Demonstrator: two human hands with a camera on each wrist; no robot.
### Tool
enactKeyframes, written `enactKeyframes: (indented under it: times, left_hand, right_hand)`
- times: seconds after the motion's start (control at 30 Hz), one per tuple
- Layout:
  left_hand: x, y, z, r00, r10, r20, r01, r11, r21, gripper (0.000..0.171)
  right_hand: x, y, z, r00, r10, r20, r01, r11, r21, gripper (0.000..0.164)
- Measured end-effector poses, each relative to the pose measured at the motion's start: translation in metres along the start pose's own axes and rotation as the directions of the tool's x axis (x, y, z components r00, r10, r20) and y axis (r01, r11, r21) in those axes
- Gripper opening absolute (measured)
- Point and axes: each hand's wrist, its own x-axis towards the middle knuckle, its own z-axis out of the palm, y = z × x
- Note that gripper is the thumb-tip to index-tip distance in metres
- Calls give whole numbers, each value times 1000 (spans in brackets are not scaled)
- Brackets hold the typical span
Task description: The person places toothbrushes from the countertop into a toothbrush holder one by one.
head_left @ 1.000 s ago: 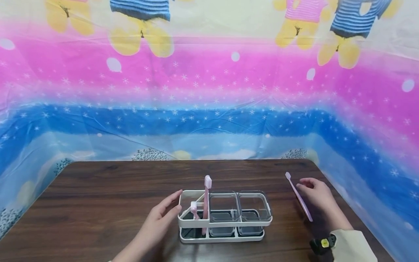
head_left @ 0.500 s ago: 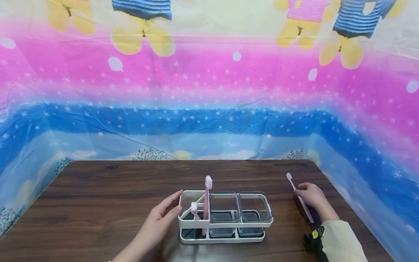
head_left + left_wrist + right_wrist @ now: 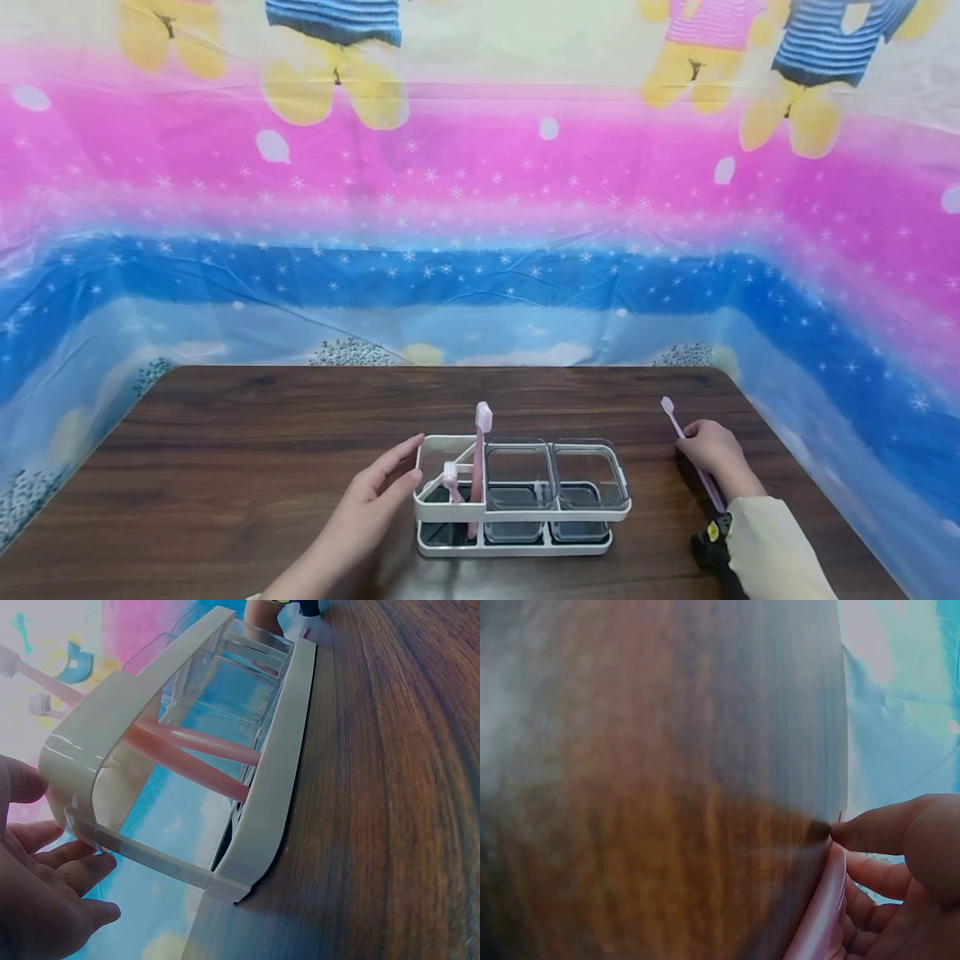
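Note:
A white toothbrush holder [image 3: 525, 514] with two clear cups [image 3: 587, 477] stands on the dark wooden table. Two pink toothbrushes [image 3: 478, 458] lean upright in its left compartment, heads up. My left hand [image 3: 360, 510] holds the holder's left end, thumb toward the front and fingers toward the back; the left wrist view shows the fingertips at the white rim [image 3: 82, 754]. Over to the right, a third pink toothbrush [image 3: 670, 410] slants along the tabletop. My right hand [image 3: 716, 454] pinches its handle [image 3: 821, 907] around the middle, which the fingers partly hide.
The brown table [image 3: 247, 450] ends at a back edge against a hanging cloth [image 3: 480, 283] printed in pink and blue. A black device with a yellow mark [image 3: 712, 537] is strapped at the right wrist, by a cream sleeve [image 3: 776, 546].
My right hand has moved down and left onto the third toothbrush and closed its fingers on the handle. The left hand and the holder stay put; the view shifts slightly.

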Motion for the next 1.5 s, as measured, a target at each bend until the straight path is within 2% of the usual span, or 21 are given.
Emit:
enactKeyframes:
  times: [0.2, 0.47, 0.7, 0.87, 1.1, 1.27, 1.5]
  left_hand:
    - [1, 0, 2, 1000, -2, 2, 2, 1000, -10, 39]
    - [0, 1, 1, 1000, -10, 5, 10, 1000, -6, 39]
    - [0, 2, 0, 1000, -13, 0, 13, 1000, 2, 38]
    - [-1, 2, -1, 1000, -15, -2, 15, 1000, 13, 38]
    - [0, 1, -1, 1000, -11, -2, 11, 1000, 20, 38]
    - [0, 1, 0, 1000, -11, -3, 11, 1000, 23, 38]
    - [0, 0, 0, 1000, -4, -3, 4, 1000, 15, 39]
  right_hand:
    - [-3, -3, -6, 1000, 10, 14, -10, 1000, 12, 27]
    - [-8, -18, -28, 1000, -3, 6, 3, 993, 117, 33]
    - [-23, -43, -59, 993, -94, -67, 109, 960, 259, 39]
    - [-37, -64, -77, 972, -168, -163, 209, 936, 282, 40]
    - [-61, -96, -91, 928, -267, -261, 339, 894, 292, 37]
    - [-76, -121, -97, 903, -320, -287, 404, 861, 308, 36]
    - [-90, -149, -100, 883, -346, -317, 449, 819, 356, 33]
